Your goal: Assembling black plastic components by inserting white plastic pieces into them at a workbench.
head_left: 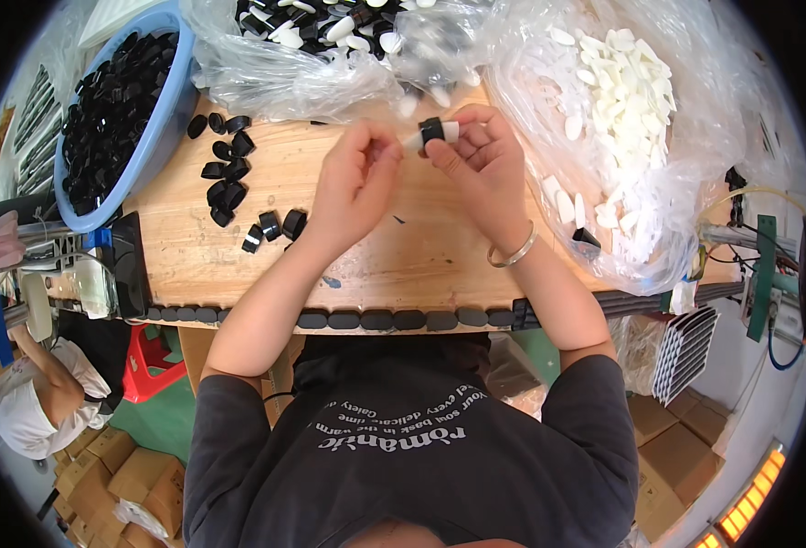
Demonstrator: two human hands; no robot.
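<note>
Between the thumb and fingers of my right hand [485, 164] is a short black plastic band [431, 130]. A white oval piece [451, 131] sticks out from its right side, and a blurred pale end shows on its left. My left hand [359, 178] is just to the left, its fingers curled together in a pinch. Whether anything small sits in those fingertips is hidden. Several loose black bands [225, 171] lie on the wooden table [403, 247] left of my left hand. Near my right wrist, white pieces [565, 206] rest on clear plastic.
A blue basin [184, 91] full of black bands stands at the left. An opened plastic bag [275, 87] with mixed black and white pieces lies at the back. White pieces [627, 110] heap on plastic at the right. A person [51, 393] is at the lower left, near a red stool [152, 361].
</note>
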